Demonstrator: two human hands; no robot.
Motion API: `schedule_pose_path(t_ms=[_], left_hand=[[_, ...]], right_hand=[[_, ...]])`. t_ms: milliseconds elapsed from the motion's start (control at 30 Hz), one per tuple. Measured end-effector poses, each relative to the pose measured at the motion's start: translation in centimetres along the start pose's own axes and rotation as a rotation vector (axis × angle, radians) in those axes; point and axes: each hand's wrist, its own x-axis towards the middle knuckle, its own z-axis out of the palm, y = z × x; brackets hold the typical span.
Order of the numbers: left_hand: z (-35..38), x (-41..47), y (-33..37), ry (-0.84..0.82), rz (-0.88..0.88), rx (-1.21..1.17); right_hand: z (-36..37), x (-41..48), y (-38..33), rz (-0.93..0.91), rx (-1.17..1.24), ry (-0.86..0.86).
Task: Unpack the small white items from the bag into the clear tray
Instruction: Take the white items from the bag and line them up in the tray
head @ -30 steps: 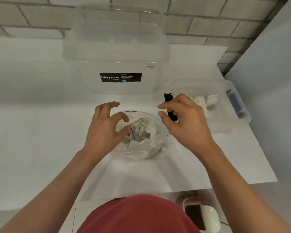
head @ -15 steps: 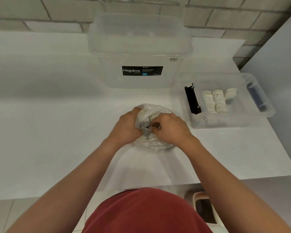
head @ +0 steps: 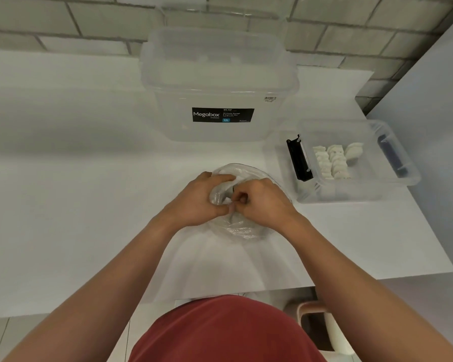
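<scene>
A clear plastic bag lies on the white table in front of me. My left hand grips the bag's left side, its fingers curled over the rim. My right hand reaches into the bag's mouth with its fingers curled, pinching something small and white that I can barely see. The two hands touch each other and hide most of the bag's contents. To the right stands the clear tray, with several small white items laid in rows inside it.
A large lidded clear storage box labelled Megabox stands behind the bag against the brick wall. The tray has a black latch on its left end and a blue one on its right. The table's front edge is near my body.
My hands came together from above the open bag onto it. My right hand's fingers went into the bag's mouth and the left closed on the bag's side. The camera view shifted left.
</scene>
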Motion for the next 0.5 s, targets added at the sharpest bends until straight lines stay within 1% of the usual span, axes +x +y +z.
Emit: schedule_pose_path(t_ms=[100, 200, 267, 367, 500], left_hand=[[-0.9, -0.9, 0.2, 0.115, 0.017, -0.030], [-1.8, -1.8, 1.2, 0.273, 0.054, -0.101], [-1.7, -2.1, 2.5, 0.329, 0.082, -0.160], [-0.5, -2.0, 4.6, 0.356, 0.077, -0.275], [1.0, -1.3, 6.9, 0.317, 0.021, -0.626]], right_hand=[[-1.4, -0.8, 0.9, 0.011, 0.066, 0.110], [-3.2, -1.9, 1.6, 0.044, 0.238, 0.211], [-3.8, -2.5, 1.7, 0.066, 0.448, 0.293], [-4.2, -3.2, 1.1, 0.117, 0.849, 0.367], [-4.2, -3.8, -0.1, 0.223, 1.346, 0.370]])
